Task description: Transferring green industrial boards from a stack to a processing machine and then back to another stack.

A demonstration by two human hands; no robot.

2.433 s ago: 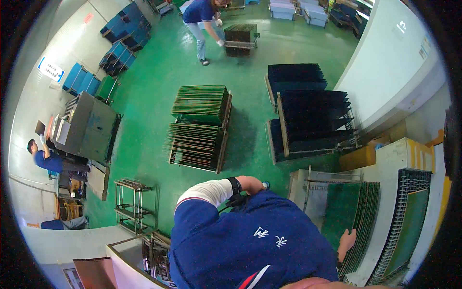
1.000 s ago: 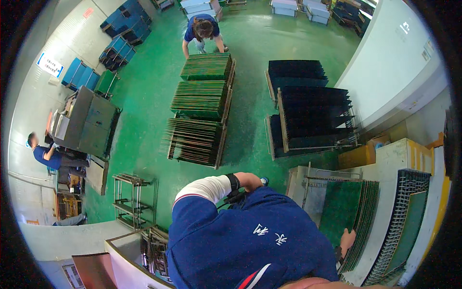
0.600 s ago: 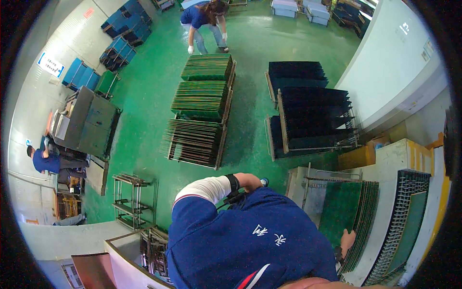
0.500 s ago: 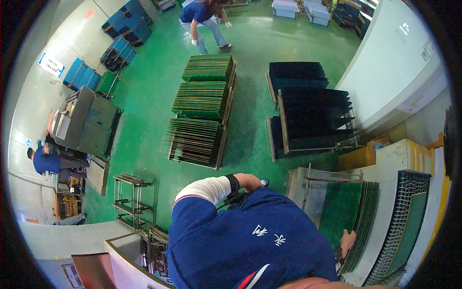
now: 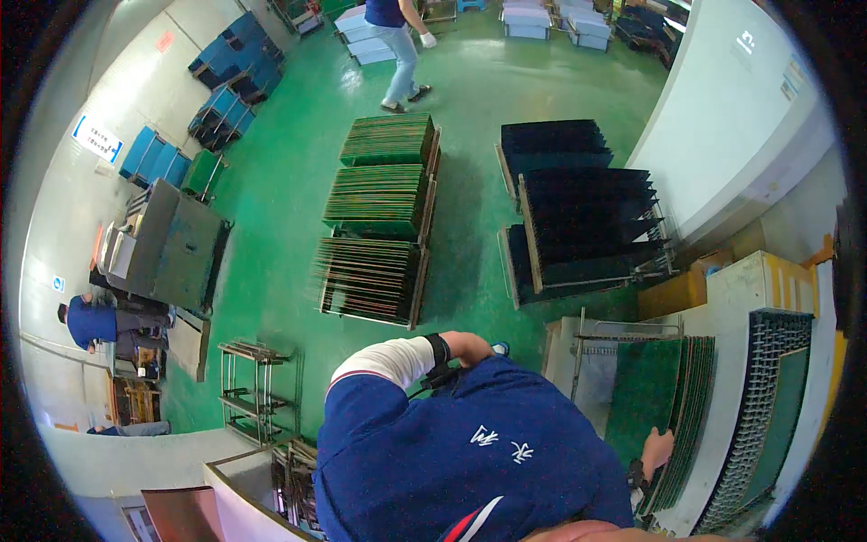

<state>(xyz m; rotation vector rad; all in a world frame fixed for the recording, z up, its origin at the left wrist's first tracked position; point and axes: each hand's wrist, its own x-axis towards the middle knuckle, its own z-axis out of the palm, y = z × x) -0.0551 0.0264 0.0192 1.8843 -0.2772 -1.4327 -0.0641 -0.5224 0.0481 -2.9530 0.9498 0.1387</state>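
Note:
My blue shirt point(image 5: 470, 461) fills the lower middle of the view. My left arm, in a white sleeve with a black wristband, is bent across my chest, and my left hand point(image 5: 471, 344) lies against the shirt with its fingers hidden. My right hand point(image 5: 657, 448) grips the edge of an upright green panel point(image 5: 646, 397) that stands with several others in a metal rack point(image 5: 578, 348) at my right side.
Three racks of green panels point(image 5: 379, 217) stand in a row on the green floor, with racks of dark panels point(image 5: 587, 217) to their right. A co-worker point(image 5: 399, 45) walks at the far end. A grey machine point(image 5: 167, 244), another person point(image 5: 90, 321) and a wire cart point(image 5: 257, 384) are left.
The far co-worker brought a third rack of green panels into the row, bent over it, then walked off toward the top. My hands have stayed where they were.

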